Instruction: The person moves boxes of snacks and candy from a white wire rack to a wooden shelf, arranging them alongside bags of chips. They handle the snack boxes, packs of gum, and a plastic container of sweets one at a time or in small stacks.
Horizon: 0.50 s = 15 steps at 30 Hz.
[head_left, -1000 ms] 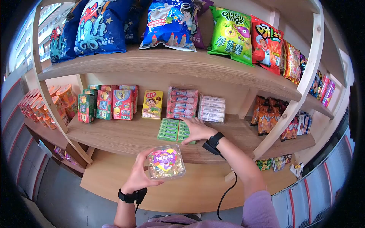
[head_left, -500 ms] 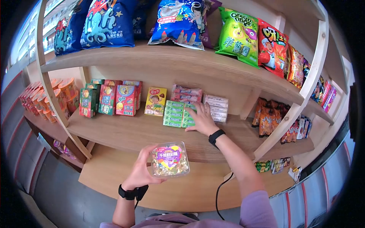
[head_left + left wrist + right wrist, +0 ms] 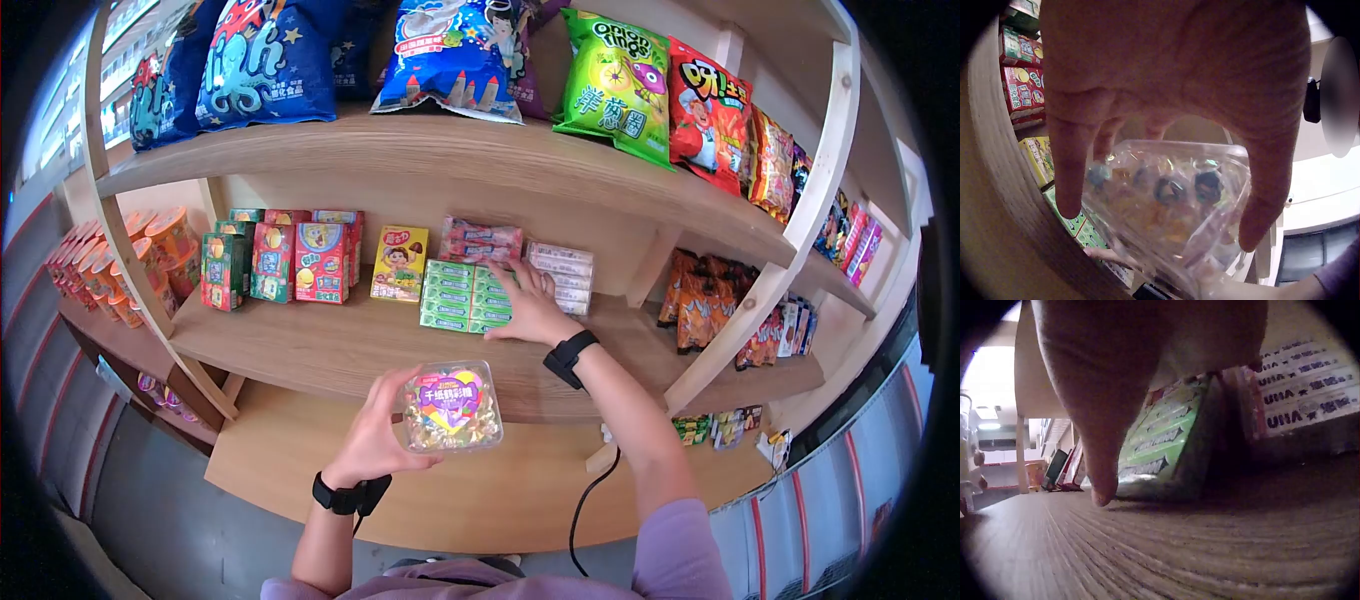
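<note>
In the head view my left hand point(image 3: 378, 432) grips a clear plastic box point(image 3: 453, 407) of wrapped candies by its left side, in front of the shelf edge. The same box point(image 3: 1166, 200) fills the space between thumb and fingers in the left wrist view. On the middle shelf, my right hand point(image 3: 535, 308) holds the right side of the green packs point(image 3: 447, 297), which lean back against pink packs point(image 3: 480, 240). Seen from the right wrist, the thumb lies along the green packs point(image 3: 1160, 440) near the wood; its other fingertips are hidden.
White packs point(image 3: 562, 272) stand right of the green ones. To the left are a yellow box point(image 3: 400, 264) and several red and green boxes point(image 3: 322, 262). Snack bags point(image 3: 620, 90) line the upper shelf point(image 3: 440, 155). A wooden post point(image 3: 765, 285) rises at the right.
The green packs, lying flatter near the shelf's front before, now lean upright farther back, with my right hand on them. My left hand has lifted the candy box slightly.
</note>
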Available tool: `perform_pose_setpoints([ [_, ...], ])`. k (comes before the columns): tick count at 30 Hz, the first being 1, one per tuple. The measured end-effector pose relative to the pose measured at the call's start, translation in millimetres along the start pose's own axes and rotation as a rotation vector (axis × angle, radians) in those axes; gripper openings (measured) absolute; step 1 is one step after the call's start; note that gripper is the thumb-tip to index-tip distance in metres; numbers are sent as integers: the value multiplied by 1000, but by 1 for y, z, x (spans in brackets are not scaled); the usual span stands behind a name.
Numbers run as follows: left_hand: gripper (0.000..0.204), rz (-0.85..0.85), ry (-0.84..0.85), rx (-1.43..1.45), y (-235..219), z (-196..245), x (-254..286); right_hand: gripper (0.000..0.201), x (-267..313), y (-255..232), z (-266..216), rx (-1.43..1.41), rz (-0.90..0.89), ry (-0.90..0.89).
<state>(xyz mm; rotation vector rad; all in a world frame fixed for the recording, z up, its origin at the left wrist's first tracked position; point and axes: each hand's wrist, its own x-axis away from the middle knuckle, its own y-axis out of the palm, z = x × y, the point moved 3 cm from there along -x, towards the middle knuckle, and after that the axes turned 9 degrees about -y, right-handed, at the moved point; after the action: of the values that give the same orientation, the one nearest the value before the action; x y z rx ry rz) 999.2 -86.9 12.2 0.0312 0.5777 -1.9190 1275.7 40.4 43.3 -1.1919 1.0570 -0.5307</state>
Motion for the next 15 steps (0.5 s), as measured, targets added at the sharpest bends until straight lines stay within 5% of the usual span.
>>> perform_pose_setpoints([
  [3,97,-34,18,-99,3,14,-21,102,7,-26,5,-38,-33,43],
  [6,95,-54,66,-147,14,16,-48,69,24,-27,18,-552,-140,58],
  [11,95,-77,150,-186,35,18,-75,66,48,-21,27,-594,-139,22],
  [13,95,-91,130,-182,38,14,-70,71,47,-31,22,-608,-106,274],
  [15,96,-106,112,-180,38,8,-61,79,37,-13,31,-660,-135,312],
])
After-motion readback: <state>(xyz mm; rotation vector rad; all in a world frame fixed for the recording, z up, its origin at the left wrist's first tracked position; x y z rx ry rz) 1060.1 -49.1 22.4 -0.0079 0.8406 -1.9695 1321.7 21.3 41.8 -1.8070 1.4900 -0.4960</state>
